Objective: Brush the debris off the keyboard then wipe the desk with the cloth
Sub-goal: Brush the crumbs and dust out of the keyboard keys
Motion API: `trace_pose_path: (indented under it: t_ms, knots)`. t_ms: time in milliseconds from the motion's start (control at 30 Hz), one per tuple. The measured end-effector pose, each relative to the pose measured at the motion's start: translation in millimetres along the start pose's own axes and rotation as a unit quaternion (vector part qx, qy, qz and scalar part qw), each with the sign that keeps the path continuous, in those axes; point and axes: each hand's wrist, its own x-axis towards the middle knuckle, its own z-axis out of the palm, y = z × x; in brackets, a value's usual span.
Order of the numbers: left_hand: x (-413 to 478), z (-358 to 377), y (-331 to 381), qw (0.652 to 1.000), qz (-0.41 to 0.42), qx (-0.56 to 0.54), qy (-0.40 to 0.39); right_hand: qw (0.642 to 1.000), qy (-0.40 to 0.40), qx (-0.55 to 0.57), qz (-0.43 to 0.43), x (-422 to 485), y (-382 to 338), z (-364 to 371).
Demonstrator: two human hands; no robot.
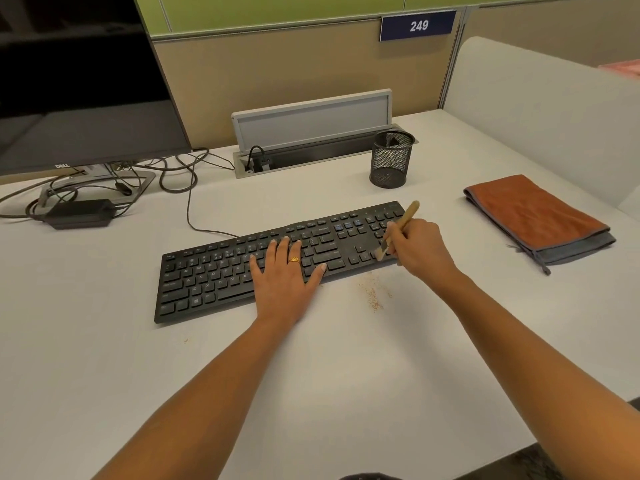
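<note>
A black keyboard [214, 271] lies slanted across the white desk [311, 375]. My left hand [285, 275] rests flat on its middle keys, fingers spread, a gold ring on one finger. My right hand [417, 249] grips a small wooden-handled brush [401, 226] at the keyboard's right end, its bristles down on the keys near the front edge. A patch of reddish debris [374, 292] lies on the desk just in front of the keyboard's right part. A folded orange and grey cloth [535, 216] sits on the desk to the right, apart from both hands.
A dark monitor [83, 81] stands at the back left above tangled cables and a power brick [79, 213]. An open cable tray [311, 140] and a black mesh pen cup [391, 159] sit behind the keyboard. A grey partition [554, 116] borders the right side.
</note>
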Motion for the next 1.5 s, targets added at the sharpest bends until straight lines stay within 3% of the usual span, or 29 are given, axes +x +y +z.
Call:
trace_pose_path:
  t_ms: [167, 300, 500, 667, 800, 867, 933, 1067, 1233, 1400, 1500]
  knots:
    - [0.8, -0.3, 0.0, 1.0, -0.003, 0.0, -0.003, 0.991, -0.11, 0.076, -0.019, -13.5, -1.5, 14.6]
    - [-0.1, -1.5, 1.0, 1.0, 0.0, -0.002, -0.004, 0.989, -0.019, 0.145, 0.005, -13.3, 9.7, 15.1]
    - [-0.5, -1.3, 0.2, 1.0, -0.001, -0.001, -0.001, 0.996, 0.088, -0.022, 0.0, -6.6, 16.5, -0.9]
    - [0.0, -0.4, 0.6, 1.0, -0.002, -0.005, -0.001, 0.994, -0.059, 0.069, -0.068, -20.4, -3.4, 23.6]
    - [0.5, 0.0, 0.3, 1.0, -0.001, -0.003, 0.007, 0.989, -0.006, 0.133, -0.057, -6.6, -6.3, 25.5]
    - [0.2, 0.3, 0.0, 1.0, -0.002, -0.001, 0.007, 0.991, -0.033, 0.117, -0.051, -1.1, -6.9, 23.2]
    - [-0.3, 0.1, 0.2, 1.0, -0.003, -0.001, 0.007, 0.992, -0.084, 0.081, -0.048, 1.0, -10.1, 19.9]
    - [-0.9, -0.5, 0.4, 1.0, 0.0, 0.003, 0.006, 0.993, -0.079, -0.067, -0.06, 7.0, -13.3, 9.2]
    - [0.1, -0.2, 0.1, 1.0, 0.0, 0.002, 0.008, 0.995, -0.007, 0.07, -0.064, 5.8, -8.7, 12.7]
    - [0.3, -0.2, 0.1, 1.0, 0.001, 0.002, 0.005, 0.995, -0.069, 0.037, -0.055, 3.5, -6.3, 16.9]
    - [0.6, -0.6, -0.1, 1.0, 0.0, 0.006, 0.005, 0.996, -0.062, 0.048, -0.049, 8.9, -10.6, 15.4]
